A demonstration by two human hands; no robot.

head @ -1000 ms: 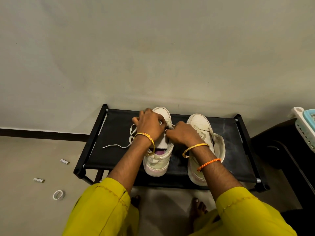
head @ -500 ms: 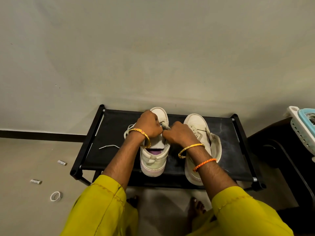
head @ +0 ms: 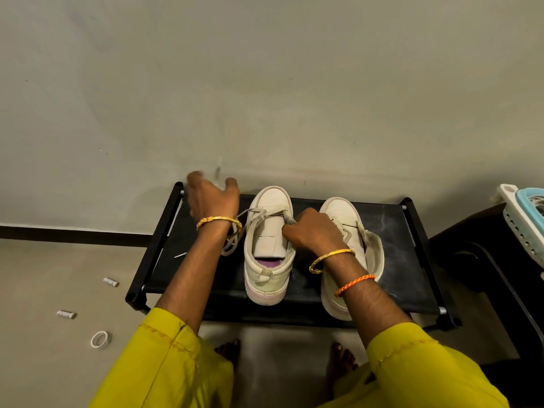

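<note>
1. Two pale shoes on the black rack (head: 406, 245), and all the action is on the sneaker (head: 269, 201) between the hands.
2. Over on the right hand (head: 312, 231), fingers are curled tight, pinching the lace (head: 235, 240) at the eyelet just beyond its knuckles.
3. Up goes the left hand (head: 213, 198), beyond and left of the toe. It's blurred and the fingers look splayed, but I can't tell whether a lace end is in it.
4. Loose lace is heaped just beneath the left wrist, against the shoe's side.
5. Progress call: only the toe-end row looks threaded and the tongue lies bare towards the heel. If this is lacing up, it's early, with nearly every row left.
6. The second sneaker (head: 338, 210) waits under the right forearm.
</note>
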